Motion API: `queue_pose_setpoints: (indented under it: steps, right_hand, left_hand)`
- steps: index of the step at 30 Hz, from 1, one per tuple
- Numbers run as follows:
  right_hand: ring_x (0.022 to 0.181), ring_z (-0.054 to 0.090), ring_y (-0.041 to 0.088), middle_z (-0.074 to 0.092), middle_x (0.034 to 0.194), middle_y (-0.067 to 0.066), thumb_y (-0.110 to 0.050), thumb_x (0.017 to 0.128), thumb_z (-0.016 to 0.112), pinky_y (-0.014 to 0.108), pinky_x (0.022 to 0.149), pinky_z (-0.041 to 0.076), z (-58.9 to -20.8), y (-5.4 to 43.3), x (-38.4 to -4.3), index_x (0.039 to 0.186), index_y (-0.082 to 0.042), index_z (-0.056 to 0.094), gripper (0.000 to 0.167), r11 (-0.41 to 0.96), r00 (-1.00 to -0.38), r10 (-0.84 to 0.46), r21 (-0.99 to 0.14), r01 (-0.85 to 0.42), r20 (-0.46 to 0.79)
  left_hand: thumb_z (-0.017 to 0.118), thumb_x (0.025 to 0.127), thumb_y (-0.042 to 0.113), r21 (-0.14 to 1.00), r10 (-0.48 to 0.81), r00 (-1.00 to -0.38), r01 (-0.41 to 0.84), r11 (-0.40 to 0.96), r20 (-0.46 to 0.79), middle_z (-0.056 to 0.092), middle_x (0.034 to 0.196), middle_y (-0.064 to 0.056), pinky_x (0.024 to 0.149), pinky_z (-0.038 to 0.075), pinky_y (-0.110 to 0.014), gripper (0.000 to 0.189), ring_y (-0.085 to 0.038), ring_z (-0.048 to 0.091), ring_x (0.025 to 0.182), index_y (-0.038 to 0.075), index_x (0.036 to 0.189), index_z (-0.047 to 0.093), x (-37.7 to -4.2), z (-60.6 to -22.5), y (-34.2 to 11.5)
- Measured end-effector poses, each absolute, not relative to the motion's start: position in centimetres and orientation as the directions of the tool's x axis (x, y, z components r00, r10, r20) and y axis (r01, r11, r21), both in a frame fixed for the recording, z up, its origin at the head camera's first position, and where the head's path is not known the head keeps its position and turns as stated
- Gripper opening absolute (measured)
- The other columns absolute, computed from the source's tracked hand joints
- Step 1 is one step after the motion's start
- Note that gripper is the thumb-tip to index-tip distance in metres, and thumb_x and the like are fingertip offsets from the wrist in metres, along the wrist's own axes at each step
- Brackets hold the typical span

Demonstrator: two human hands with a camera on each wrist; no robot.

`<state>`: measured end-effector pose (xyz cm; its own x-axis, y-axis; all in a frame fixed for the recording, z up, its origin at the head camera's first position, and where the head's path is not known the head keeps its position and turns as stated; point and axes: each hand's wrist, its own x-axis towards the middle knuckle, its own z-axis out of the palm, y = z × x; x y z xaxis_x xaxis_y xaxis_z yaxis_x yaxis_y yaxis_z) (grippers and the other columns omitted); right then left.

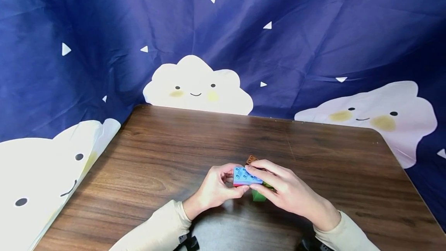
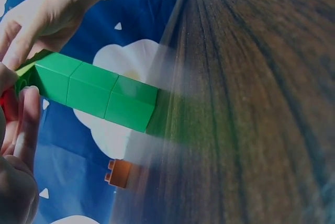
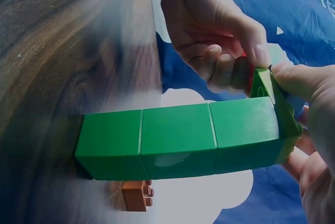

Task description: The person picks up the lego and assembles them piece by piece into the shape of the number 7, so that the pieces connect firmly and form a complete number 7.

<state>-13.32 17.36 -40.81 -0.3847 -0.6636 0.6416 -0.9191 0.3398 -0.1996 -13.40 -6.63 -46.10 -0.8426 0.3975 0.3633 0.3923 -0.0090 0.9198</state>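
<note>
A green tower [image 3: 178, 135] of three stacked blocks stands on the table, with a lime-green piece [image 3: 282, 109] across its top. A blue studded brick [image 1: 244, 176] lies at the top, extending left of the tower, with a red piece [image 1: 238, 184] under it. My left hand [image 1: 220, 189] pinches the blue and red bricks at their left end, thumb in front. My right hand [image 1: 289, 187] grips the blue brick's right part between thumb and fingers, covering much of the lime piece. How the pieces join is hidden by the fingers.
An orange-brown studded brick [image 2: 120, 174] stands on the table behind the tower; the right hand partly covers it in the head view. The brown wooden table [image 1: 167, 146] ends at a blue cloud-patterned cloth [image 1: 223, 30] at the back and sides.
</note>
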Motion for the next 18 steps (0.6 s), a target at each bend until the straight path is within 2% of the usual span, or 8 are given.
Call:
queue_pose_setpoints:
  steps: [4, 9, 18]
  right_hand:
    - [0.101, 0.073, 0.02, 0.069, 0.128, 0.011, -0.035, 0.113, 0.055, 0.028, 0.087, 0.062, -40.83, 17.39, -13.34, 0.136, -0.002, 0.072, 0.044, 0.357, -0.359, -0.676, -0.141, -0.924, 0.644]
    - [0.101, 0.074, 0.022, 0.068, 0.128, 0.013, -0.034, 0.111, 0.059, 0.031, 0.087, 0.063, -40.96, 17.5, -13.47, 0.138, 0.0, 0.07, 0.045, 0.342, -0.326, -0.684, -0.108, -0.933, 0.652]
    - [0.101, 0.074, 0.022, 0.067, 0.13, 0.014, -0.03, 0.112, 0.055, 0.031, 0.085, 0.064, -41.4, 17.67, -13.45, 0.139, -0.002, 0.07, 0.042, 0.372, -0.332, -0.698, -0.076, -0.925, 0.634]
  left_hand:
    - [0.085, 0.083, -0.001, 0.912, 0.387, -0.84, 0.411, -0.007, 0.381, 0.08, 0.098, -0.022, 0.076, 0.066, -0.028, 0.037, 0.001, 0.073, 0.083, -0.006, 0.118, 0.075, -13.45, -46.12, -6.65]
    - [0.086, 0.083, -0.002, 0.91, 0.387, -0.84, 0.414, 0.005, 0.38, 0.08, 0.099, -0.021, 0.076, 0.066, -0.028, 0.036, 0.002, 0.072, 0.082, -0.005, 0.117, 0.075, -13.45, -46.05, -6.66]
    - [0.085, 0.082, -0.002, 0.914, 0.381, -0.846, 0.405, 0.002, 0.374, 0.08, 0.098, -0.023, 0.075, 0.065, -0.026, 0.035, 0.003, 0.072, 0.081, -0.006, 0.116, 0.075, -13.54, -46.22, -6.72]
